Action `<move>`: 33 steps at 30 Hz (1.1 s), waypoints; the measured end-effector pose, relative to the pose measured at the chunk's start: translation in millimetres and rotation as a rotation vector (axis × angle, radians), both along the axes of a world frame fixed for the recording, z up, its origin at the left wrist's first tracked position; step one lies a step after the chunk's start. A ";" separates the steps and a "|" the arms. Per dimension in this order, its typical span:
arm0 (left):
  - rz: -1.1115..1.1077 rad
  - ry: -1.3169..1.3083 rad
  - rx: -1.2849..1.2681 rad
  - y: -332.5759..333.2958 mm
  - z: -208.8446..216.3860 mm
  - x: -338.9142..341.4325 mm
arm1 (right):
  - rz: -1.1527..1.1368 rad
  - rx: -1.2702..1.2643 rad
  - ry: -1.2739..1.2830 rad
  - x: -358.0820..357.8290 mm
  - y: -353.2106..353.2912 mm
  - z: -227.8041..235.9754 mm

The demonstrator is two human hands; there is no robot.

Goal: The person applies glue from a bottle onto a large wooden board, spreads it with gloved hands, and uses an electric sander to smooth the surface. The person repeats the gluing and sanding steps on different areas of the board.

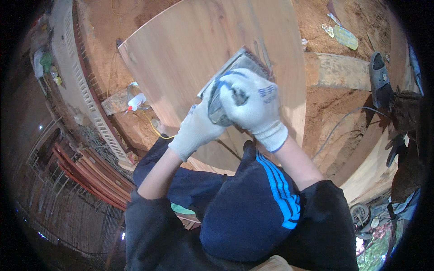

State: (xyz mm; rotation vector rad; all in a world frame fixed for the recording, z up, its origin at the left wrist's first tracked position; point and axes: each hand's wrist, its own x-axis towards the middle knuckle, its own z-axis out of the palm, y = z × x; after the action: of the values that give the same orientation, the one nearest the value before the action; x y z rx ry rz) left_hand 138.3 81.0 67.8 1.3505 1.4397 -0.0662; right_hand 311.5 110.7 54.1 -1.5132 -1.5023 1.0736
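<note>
A dusty grey sander (246, 62) with a flat rectangular base rests on a broad, curved-edged wooden panel (176, 58). My left hand (199, 128), in a white knit glove, is wrapped around the sander's left side. On top, my right hand (249, 101), gloved the same way, is closed over the sander's body. A dark smudge marks the right glove. Both hands hide most of the tool's body and grip. The panel lies across in front of my bent knees.
Left of the panel lie a white bottle with a red tip (137, 101) and a yellow cord (151, 125). Reddish boards (90, 174) are stacked farther left. At right are a grey clog (379, 74), a cable (337, 124) and a dark glove (394, 147). Sawdust covers the ground.
</note>
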 end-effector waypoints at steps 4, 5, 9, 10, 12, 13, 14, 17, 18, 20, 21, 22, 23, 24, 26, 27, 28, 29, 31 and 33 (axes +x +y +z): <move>0.085 0.004 0.101 -1.8 -4.2 -0.3 | 0.035 0.027 0.007 -3.4 9.1 -5.3; 0.075 0.005 0.068 -1.4 -5.6 2.0 | 0.013 -0.008 0.022 -1.5 11.1 -7.0; 0.076 0.090 -0.079 -7.8 -4.3 15.6 | 0.017 -0.069 -0.038 10.0 0.1 -2.5; 0.084 0.071 -0.088 -13.5 -0.4 18.1 | 0.011 0.030 -0.033 9.2 -5.4 -0.4; 0.136 0.055 -0.201 -21.7 3.7 19.7 | 0.088 -0.033 -0.066 8.7 -10.4 0.3; 0.170 0.026 -0.122 -23.4 2.6 20.1 | 0.124 -0.048 -0.067 8.1 -11.1 0.8; 0.195 0.029 -0.099 -24.1 1.4 20.8 | 0.167 -0.004 -0.059 7.7 -4.0 -3.3; 0.331 -0.002 -0.005 -10.8 -13.5 31.1 | 0.191 -0.011 0.002 9.9 35.9 -12.1; 0.380 -0.030 0.099 -1.7 -21.1 40.5 | 0.202 -0.012 -0.023 11.6 52.8 -14.5; 0.511 -0.074 0.224 18.1 -32.3 62.9 | 0.244 -0.001 -0.132 17.1 93.0 -12.8; 0.590 -0.089 0.244 30.3 -36.4 76.2 | 0.270 0.029 -0.204 18.1 113.1 -8.6; 0.655 -0.097 0.245 44.3 -40.5 89.2 | 0.253 0.071 -0.302 16.6 131.9 -4.3; 0.723 -0.108 0.242 58.8 -44.4 102.2 | 0.231 0.129 -0.387 14.5 148.6 -0.9; 0.817 -0.130 0.316 68.1 -47.4 114.8 | 0.212 0.192 -0.471 12.6 156.0 1.5; 0.766 -0.191 0.197 78.0 -54.4 136.3 | 0.267 0.327 -0.654 10.1 153.8 5.4; 0.798 -0.273 0.321 71.9 -56.8 139.2 | 0.292 0.400 -0.745 7.1 146.3 6.5; 0.772 -0.299 0.285 66.0 -60.4 142.0 | 0.281 0.278 -0.707 8.4 134.6 9.7; 0.777 -0.386 0.367 46.4 -58.4 145.5 | 0.236 0.246 -0.677 8.6 117.8 11.3; 0.750 -0.430 0.387 6.0 -53.5 145.8 | 0.182 0.136 -0.687 4.3 80.7 15.9; 0.631 -0.500 0.353 -27.3 -51.4 146.0 | 0.234 0.067 -0.748 2.2 52.5 21.4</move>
State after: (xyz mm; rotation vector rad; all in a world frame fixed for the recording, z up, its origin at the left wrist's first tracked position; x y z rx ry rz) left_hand 284.3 53.7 16.3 1.0186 1.4071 0.9084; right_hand 313.7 163.1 75.5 -1.8281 -2.2355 0.5751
